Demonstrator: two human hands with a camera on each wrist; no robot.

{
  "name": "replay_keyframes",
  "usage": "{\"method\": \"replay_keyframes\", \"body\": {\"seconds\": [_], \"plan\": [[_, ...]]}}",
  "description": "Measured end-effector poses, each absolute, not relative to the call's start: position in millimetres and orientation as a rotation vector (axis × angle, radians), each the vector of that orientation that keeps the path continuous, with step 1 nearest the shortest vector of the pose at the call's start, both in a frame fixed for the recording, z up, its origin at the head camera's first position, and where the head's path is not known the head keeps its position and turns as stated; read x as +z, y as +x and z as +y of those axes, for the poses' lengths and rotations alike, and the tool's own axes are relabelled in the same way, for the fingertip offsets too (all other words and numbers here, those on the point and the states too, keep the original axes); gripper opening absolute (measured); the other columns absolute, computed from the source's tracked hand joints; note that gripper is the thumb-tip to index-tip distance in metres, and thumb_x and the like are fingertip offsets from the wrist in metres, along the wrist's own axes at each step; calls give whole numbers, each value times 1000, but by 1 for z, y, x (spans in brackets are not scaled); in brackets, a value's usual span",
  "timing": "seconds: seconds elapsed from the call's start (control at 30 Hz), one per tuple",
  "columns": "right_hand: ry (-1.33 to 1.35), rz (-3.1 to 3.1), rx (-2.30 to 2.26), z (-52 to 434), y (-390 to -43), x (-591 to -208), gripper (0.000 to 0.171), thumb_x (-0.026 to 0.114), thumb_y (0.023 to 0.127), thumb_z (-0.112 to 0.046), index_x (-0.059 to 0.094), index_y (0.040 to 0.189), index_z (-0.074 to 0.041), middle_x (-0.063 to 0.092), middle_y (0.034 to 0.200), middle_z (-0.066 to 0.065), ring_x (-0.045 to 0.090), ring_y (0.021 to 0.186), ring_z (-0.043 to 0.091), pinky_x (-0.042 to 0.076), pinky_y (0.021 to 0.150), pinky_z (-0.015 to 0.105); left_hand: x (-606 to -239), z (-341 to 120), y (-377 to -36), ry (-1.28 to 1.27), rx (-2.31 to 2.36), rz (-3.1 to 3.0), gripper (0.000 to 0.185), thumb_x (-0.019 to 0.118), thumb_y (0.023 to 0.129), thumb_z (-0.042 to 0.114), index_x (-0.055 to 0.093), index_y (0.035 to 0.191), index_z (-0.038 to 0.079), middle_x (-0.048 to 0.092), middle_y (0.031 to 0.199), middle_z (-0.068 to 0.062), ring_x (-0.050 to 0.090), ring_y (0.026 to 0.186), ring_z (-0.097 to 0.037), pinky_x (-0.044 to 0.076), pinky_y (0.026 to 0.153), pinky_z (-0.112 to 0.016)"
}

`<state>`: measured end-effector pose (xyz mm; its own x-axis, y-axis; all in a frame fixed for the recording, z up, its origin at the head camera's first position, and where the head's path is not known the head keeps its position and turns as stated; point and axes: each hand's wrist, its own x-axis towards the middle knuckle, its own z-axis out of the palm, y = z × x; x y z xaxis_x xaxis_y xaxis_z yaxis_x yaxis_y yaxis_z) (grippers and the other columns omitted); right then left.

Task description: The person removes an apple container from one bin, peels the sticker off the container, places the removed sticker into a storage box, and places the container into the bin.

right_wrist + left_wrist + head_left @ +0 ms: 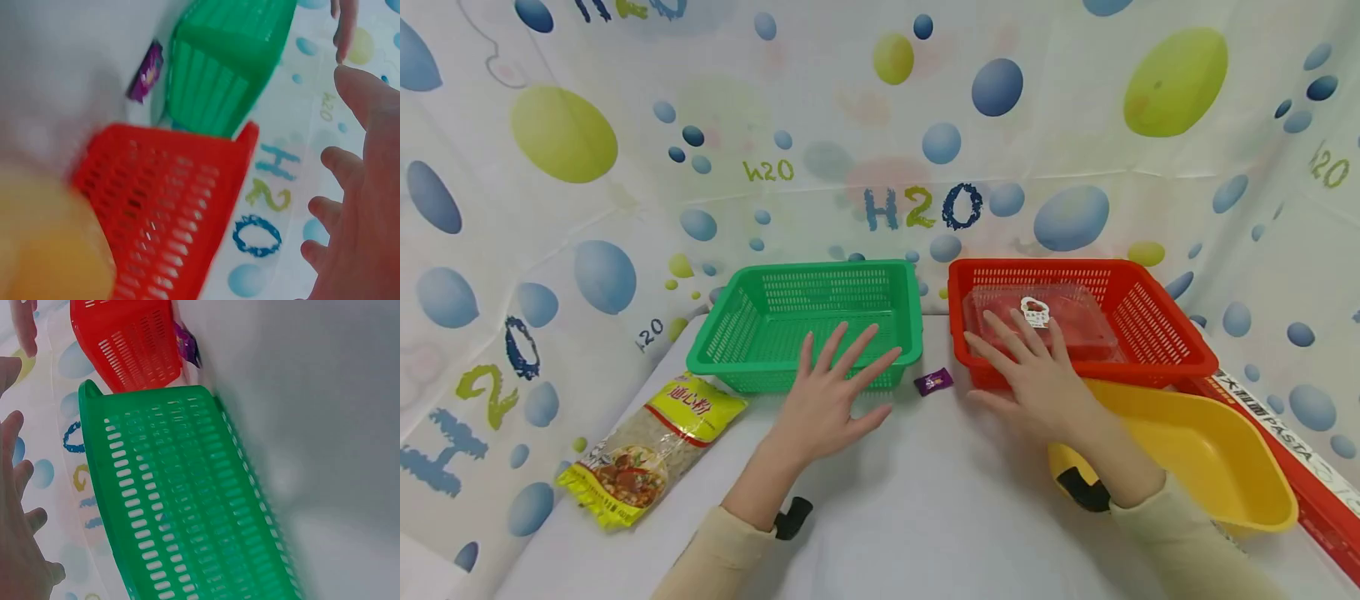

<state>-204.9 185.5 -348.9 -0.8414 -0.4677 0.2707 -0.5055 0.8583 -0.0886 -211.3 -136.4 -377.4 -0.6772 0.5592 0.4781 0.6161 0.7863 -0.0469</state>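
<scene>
Both hands hover over the white table with fingers spread and nothing held. In the head view my left hand (829, 406) overlaps the front edge of the green basket (842, 315). My right hand (1037, 383) is in front of the red basket (1157, 333), its fingertips overlapping the near left rim. Inside the red basket lies a clear plastic box (1078, 321) with a round label. Between the baskets a small purple wrapped candy (933, 382) lies on the table, visible also in both wrist views. The left wrist view shows the green basket's slotted side (169, 487) beside the fingers.
A yellow-ended bag of pasta (651, 450) lies at the left. At the right sits a yellow basin (1210, 450), partly behind the right forearm. A long red box marked PASTA (1311, 475) runs along the right edge. A balloon-print sheet (820, 92) hangs behind.
</scene>
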Motion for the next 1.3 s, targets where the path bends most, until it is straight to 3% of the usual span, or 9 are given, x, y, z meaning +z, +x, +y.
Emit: {"method": "replay_keyframes", "body": {"seconds": [0.27,0.53,0.63,0.83,0.93,1.17,1.3], "plan": [[663,-2876,144,212,-211,-325,86,60,94,-59,23,163,-25,9,168,12,-3,151,41,-15,114,64,-372,-111,-228,-913,-352,-2536,68,60,96,51,37,157,34,16,168,0,4,153,-30,2,117,-66],[569,-2982,260,252,-226,-323,86,62,94,-56,22,163,-22,10,167,17,-3,150,45,-14,111,70,-377,-77,-246,-951,-630,-2501,69,64,96,45,38,157,29,24,165,-3,13,152,-30,12,117,-66],[531,-3013,291,265,-235,-323,85,61,95,-57,24,162,-19,10,166,20,0,148,48,-12,110,73,-377,-66,-251,-957,-736,-2486,69,65,96,42,38,157,29,26,165,-3,15,151,-27,24,116,-62],[435,-3054,445,288,-253,-328,86,62,95,-55,24,161,-14,12,164,24,4,145,54,-5,110,76,-380,-43,-255,-941,-951,-2476,71,70,95,33,37,158,29,27,164,0,23,149,-21,48,103,-48],[377,-3071,509,297,-259,-332,89,63,94,-54,21,162,-14,12,163,26,4,145,55,0,109,77,-379,-33,-255,-917,-1024,-2491,72,70,95,31,36,158,29,27,163,-1,24,148,-19,51,100,-44],[310,-3098,611,314,-271,-332,91,69,94,-46,19,161,-10,12,162,27,11,143,55,29,99,79,-379,-14,-254,-818,-1231,-2540,72,67,96,30,32,159,31,24,165,-1,25,148,-23,53,96,-47],[263,-3134,695,323,-275,-332,91,69,94,-43,18,161,-6,13,161,30,16,139,56,35,97,77,-382,-5,-255,-791,-1318,-2561,73,68,95,31,32,159,31,23,165,0,24,148,-22,53,96,-47]]}}
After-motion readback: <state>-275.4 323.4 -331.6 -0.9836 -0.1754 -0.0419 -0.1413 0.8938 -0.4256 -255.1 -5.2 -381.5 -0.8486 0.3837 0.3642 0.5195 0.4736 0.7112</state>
